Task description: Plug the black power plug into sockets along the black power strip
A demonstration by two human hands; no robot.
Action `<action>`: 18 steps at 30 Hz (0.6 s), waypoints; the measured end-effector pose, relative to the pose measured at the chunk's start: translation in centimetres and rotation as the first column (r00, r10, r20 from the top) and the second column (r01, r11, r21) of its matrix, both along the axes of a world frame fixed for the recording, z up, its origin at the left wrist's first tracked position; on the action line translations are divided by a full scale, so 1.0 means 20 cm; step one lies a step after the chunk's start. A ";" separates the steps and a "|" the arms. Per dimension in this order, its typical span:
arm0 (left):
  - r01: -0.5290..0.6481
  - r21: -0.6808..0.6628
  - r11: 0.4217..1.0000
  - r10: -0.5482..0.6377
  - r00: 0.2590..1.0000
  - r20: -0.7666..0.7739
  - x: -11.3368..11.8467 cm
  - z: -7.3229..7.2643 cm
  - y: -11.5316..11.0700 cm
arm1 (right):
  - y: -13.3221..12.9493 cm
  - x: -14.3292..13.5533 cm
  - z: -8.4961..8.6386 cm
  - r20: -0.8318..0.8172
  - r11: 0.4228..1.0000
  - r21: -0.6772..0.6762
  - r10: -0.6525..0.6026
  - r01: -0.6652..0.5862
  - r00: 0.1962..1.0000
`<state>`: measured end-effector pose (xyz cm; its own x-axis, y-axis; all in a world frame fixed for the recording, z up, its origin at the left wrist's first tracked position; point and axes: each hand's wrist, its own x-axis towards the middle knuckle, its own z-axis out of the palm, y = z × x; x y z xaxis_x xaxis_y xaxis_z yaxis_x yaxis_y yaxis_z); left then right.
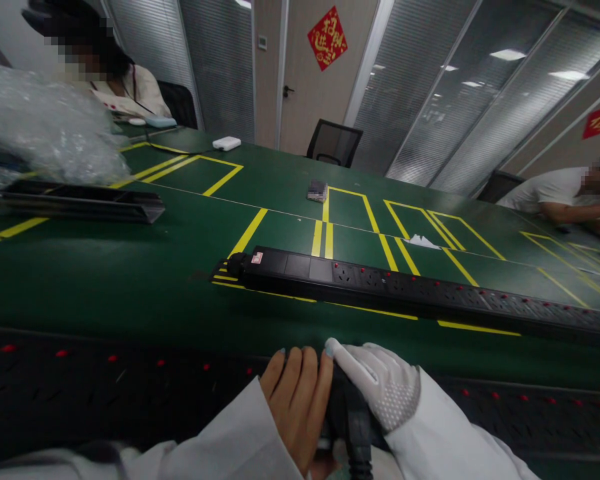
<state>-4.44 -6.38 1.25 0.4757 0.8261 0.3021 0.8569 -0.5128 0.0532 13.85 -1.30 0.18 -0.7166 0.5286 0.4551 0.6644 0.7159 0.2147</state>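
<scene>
Far left: a heap of clear plastic wrapping (50,127) lies on the green worktop (130,280), with one long black channel piece (75,202) just in front of it, its long axis running left to right.
Near strip: a black power strip (105,387) with a row of red dots lies along the worktop's near edge, its long axis running left to right across the whole view; both hands sit at its middle.
Left hand (295,407): bare, in a white sleeve, fingers together and pointing away from the person, the fingertips on the strip's top edge and the hand pressed against the black plug.
Black plug (347,417): one, held between the two hands at the near strip, its cable (360,463) leading down towards the person.
Right hand (380,383): in a white dotted glove, curled over the plug from the right, index fingertip stretched leftward to touch the left hand's fingertips.
Second strip (410,290): one more black power strip farther back, its long axis running from the centre off to the right, its sockets facing up, lying over yellow tape lines.
Counts: two strips, one plug, two hands.
Far side: two other people sit at the worktop, one at left, one at right.
</scene>
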 end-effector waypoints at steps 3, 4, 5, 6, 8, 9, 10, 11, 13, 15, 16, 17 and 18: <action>0.008 0.012 1.000 -0.008 1.000 0.004 0.00 -0.01 0.00 | 0.00 0.01 -0.01 0.003 1.000 0.012 -0.014 0.014 1.000; 0.008 0.012 1.000 -0.008 1.000 0.007 0.00 -0.01 0.00 | 0.00 0.01 -0.02 0.005 1.000 0.010 -0.012 0.012 1.000; 0.007 0.013 1.000 -0.007 1.000 0.010 0.00 -0.01 0.00 | 0.00 0.02 -0.03 0.007 1.000 0.004 -0.008 0.008 1.000; 0.004 0.015 1.000 -0.004 1.000 0.014 0.00 -0.01 0.00 | 0.00 0.02 -0.03 0.008 1.000 -0.004 0.002 -0.002 1.000; 0.000 0.015 1.000 -0.001 1.000 0.022 0.00 -0.01 0.00 | 0.00 0.02 -0.04 0.010 1.000 -0.020 0.017 -0.016 1.000; 0.000 0.011 1.000 -0.001 1.000 0.023 0.00 0.00 0.00 | 0.00 0.02 -0.04 0.010 1.000 -0.023 0.017 -0.016 1.000; 0.001 0.003 1.000 -0.001 1.000 0.022 0.00 0.00 0.00 | 0.00 0.02 -0.03 0.008 1.000 -0.023 0.014 -0.014 1.000; 0.003 -0.006 1.000 -0.003 1.000 0.019 0.00 0.00 0.00 | 0.00 0.02 -0.03 0.004 1.000 -0.023 0.013 -0.013 1.000; 0.006 -0.012 1.000 -0.006 1.000 0.012 0.00 0.00 0.00 | 0.00 0.02 -0.02 -0.001 1.000 -0.025 0.012 -0.012 1.000; 0.004 -0.002 1.000 -0.004 1.000 0.009 0.00 -0.01 0.00 | 0.00 0.02 -0.02 0.002 0.999 -0.029 0.017 -0.017 1.000; 0.002 0.009 1.000 -0.002 1.000 0.010 0.00 -0.01 0.00 | 0.00 0.02 -0.02 0.007 0.999 -0.032 0.014 -0.013 1.000; 0.002 0.020 1.000 -0.003 1.000 0.011 0.00 -0.02 0.01 | 0.00 0.02 -0.02 0.012 0.999 -0.034 0.006 -0.006 1.000; 0.004 0.032 0.999 -0.005 1.000 0.013 0.00 -0.03 0.01 | 0.00 0.02 -0.03 0.016 0.999 -0.038 0.000 0.001 1.000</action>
